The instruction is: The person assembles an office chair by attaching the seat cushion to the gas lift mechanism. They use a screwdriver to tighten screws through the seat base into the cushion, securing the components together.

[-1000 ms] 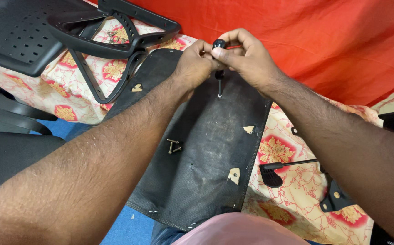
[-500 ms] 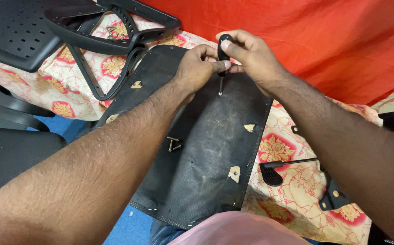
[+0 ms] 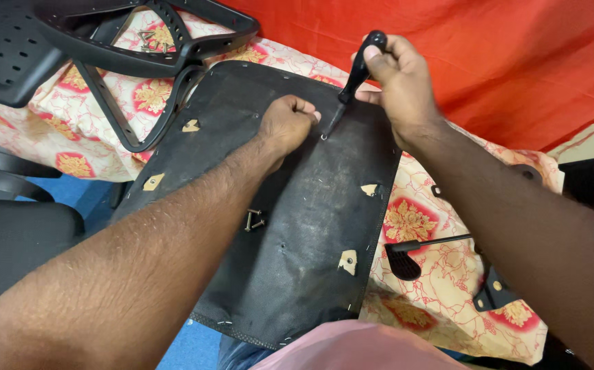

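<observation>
While the right hand (image 3: 403, 85) wraps closed around the black handle of a screwdriver (image 3: 353, 79), its thumb pressed on the rounded top, the tool leans at a slant with its tip meeting a small hole near the far edge of the seat board (image 3: 290, 226). That board is a flat, rounded-corner panel lying underside up, covered in dusty black fabric stapled along its edges, with a few pale patches where the cover is torn (bare wood or foam, hard to say which). The left hand (image 3: 286, 123) rests as a loose fist on the board, just left of the screwdriver tip; whether it pinches anything small cannot be told. Near the middle of the board lie a few loose metal screws (image 3: 254, 220). Beyond the board's far left corner sits a black plastic chair frame (image 3: 139, 62), glossy and perforated in part, its struts overlapping the board's edge. Under the board spreads a cream cloth (image 3: 434, 288) printed with red flowers. On that cloth, right of the board, lie a black lever (image 3: 413, 250) and a small black bracket (image 3: 494, 293).
</observation>
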